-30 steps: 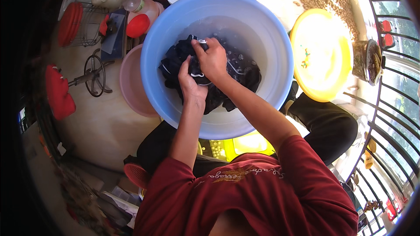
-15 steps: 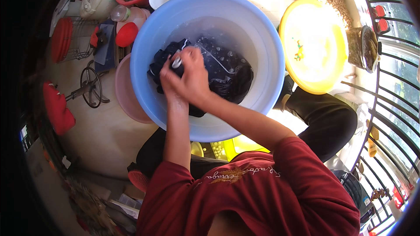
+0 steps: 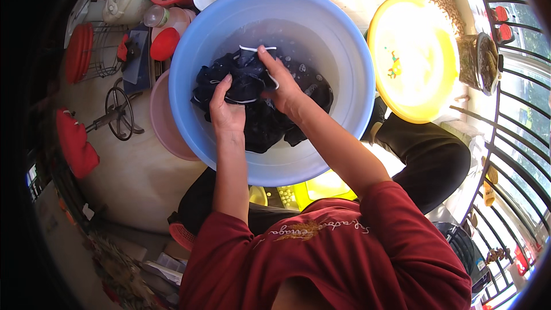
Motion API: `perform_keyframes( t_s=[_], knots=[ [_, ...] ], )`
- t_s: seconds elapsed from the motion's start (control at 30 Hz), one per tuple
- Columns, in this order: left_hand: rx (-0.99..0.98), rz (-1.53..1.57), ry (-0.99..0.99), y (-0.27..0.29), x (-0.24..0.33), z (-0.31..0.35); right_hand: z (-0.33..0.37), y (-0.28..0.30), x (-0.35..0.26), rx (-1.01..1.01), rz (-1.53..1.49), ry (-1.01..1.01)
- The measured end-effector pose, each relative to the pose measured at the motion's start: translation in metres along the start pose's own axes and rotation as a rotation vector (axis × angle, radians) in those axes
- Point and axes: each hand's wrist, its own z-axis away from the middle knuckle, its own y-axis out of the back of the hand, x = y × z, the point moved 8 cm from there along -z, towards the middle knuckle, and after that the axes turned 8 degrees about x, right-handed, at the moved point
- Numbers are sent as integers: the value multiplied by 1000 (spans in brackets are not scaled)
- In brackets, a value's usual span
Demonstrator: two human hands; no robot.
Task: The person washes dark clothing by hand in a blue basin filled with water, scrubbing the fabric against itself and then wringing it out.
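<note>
Here, the half-curled left hand and right hand, slightly apart, each grip the cloth, which lies in the tub, reaching toward nine o'clock. White script marks the shirt.

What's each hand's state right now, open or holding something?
Left hand: holding dark cloth, thumb on top, fingers hidden.
Right hand: holding the same cloth, thumb by its white edging.

Dark navy, the cloth with white edging and pale round marks sits in a light-blue tub, pale pink basin toward nine o'clock, yellow basin with a small multicoloured motif toward three, maroon shirt with white lettering toward six.
</note>
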Motion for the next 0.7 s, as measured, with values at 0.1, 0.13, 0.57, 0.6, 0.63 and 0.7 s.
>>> perform_keyframes(
  t_s=[0.1, 0.13, 0.57, 0.6, 0.63, 0.7],
  knots=[
    [-69, -99, -32, 13, 0, -10, 19, -7, 9, -91, -259, -259],
    [-77, -141, -32, 19, 1, -13, 13, -11, 3, -287, -368, -271],
    [35, 177, 117, 11, -36, 3, 57, -39, -39, 225, 681, 1283],
    [290, 144, 164, 26, -45, 8, 21, -23, -52, 315, 603, 941],
    [147, 26, 73, 6, -36, 12, 15, -17, -57, 343, 549, 948],
    [-231, 173, 200, 6, -36, -3, 26, -22, -56, 265, 478, 1090]
  ],
)
